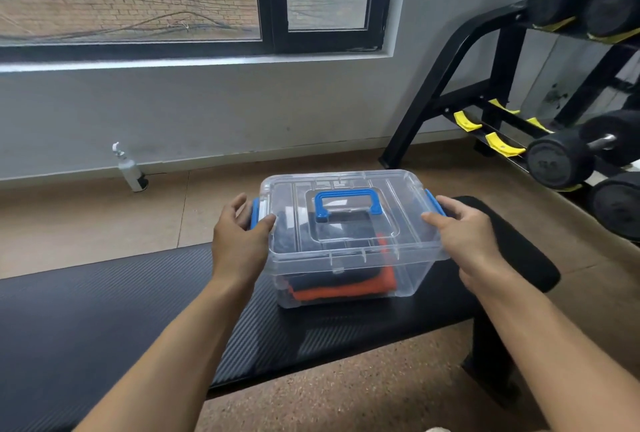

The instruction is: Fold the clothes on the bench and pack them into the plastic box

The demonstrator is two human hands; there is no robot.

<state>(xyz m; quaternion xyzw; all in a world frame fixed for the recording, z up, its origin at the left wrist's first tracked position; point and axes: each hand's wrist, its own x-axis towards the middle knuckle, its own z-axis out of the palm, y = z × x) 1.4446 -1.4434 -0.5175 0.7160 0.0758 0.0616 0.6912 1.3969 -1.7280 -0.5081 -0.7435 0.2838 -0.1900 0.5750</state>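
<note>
- Both forearms reach in from the bottom edge, bare, aimed at the box in the middle of the view.
- Under them runs the black padded tabletop [104, 310], ribbed on its surface; I'd expect it to grip the box base a little, so lifting looks better than sliding.
- Next comes my left hand [239, 234]: thumb laid on the lid's left edge, fingers curved loosely round the side by the blue latch [255, 212]. I read it as wrapped on the box, though how firmly I cannot tell.
- Opposite, my right hand [464, 234] mirrors it, thumb on the lid's right edge, fingers reaching to the blue latch on that side, curled against the wall.
- Between the hands sits the plastic box [349, 279], upright on the tabletop near its far end, with the clear lid [346, 189] on top.
- Inside I see folded clothes [339, 288], dark pieces over an orange one, low in the box. Soft load, probably light, unlikely to shift much.
- Clear walls look thin, smooth and a bit flexible; I judge them slippery under a squeeze, so the rim under the lid is the safer hold.
- Atop the lid, the blue handle [348, 205] lies flat; it suits one-handed carrying only once both latches are clipped, which I cannot confirm.
- Beyond lie brown floor, a white bottle [130, 168] by the wall, and a dumbbell rack [519, 85] at right.
</note>
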